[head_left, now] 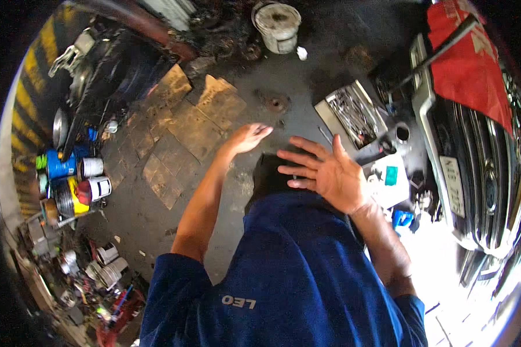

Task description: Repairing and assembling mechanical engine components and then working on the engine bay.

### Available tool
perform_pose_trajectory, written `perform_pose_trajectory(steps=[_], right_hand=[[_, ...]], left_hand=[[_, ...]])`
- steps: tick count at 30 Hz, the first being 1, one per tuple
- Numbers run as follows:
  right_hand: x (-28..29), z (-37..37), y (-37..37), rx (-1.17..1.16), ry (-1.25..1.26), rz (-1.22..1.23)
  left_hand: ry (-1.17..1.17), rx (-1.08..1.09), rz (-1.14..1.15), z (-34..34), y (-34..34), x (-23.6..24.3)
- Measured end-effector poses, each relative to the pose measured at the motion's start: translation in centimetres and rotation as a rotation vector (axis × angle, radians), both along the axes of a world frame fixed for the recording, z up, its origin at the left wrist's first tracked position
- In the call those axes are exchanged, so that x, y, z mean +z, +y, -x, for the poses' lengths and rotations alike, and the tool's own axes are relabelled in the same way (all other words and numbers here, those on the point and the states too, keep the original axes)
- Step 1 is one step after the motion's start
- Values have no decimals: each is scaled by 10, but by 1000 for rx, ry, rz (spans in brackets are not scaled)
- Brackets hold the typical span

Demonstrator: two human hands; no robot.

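My right hand [338, 176] is raised in front of my dark blue shirt [295, 254], palm showing and fingers spread, with nothing in it. Something small and dark, perhaps a ring, shows on one of its fingers. To its left, my left hand [249, 139] is held out over the floor with its fingers drawn together. A dark spot shows at its fingertips, too small to name. Nearest my right hand is an open metal toolbox [324, 113] filled with wrenches [353, 113]. A thin metal tool [325, 135] lies against its near side.
Flattened cardboard [200, 124] covers part of the stained floor on the left. A dirty white bucket [278, 37] stands at the far side. A car front [486, 173] with a red cloth [466, 63] rises at right. Cans and containers [61, 165] crowd the left.
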State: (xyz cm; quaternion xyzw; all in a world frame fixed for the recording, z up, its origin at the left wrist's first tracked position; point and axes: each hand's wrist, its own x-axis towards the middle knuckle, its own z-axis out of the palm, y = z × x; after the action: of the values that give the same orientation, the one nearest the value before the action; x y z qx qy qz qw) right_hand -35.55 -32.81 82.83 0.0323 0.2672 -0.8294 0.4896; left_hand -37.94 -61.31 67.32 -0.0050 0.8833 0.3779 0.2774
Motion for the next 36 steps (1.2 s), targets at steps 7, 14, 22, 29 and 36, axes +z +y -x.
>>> perform_pose_trajectory(steps=[7, 14, 22, 29, 36], right_hand=[[-24, 76, 39, -146, 11, -326], [-128, 95, 134, -592, 259, -854], [-314, -71, 183, -797, -540, -920], [-379, -130, 121, -1275, -865, -656], [-387, -120, 29, -1027, -631, -816]], left_hand=[[-290, 227, -111, -14, -29, -79], [-168, 175, -125, 70, -29, -69], [-388, -32, 194, 119, -55, -71], [-520, -453, 102, 129, -102, -45], [-492, -300, 501, 212, -62, -21]])
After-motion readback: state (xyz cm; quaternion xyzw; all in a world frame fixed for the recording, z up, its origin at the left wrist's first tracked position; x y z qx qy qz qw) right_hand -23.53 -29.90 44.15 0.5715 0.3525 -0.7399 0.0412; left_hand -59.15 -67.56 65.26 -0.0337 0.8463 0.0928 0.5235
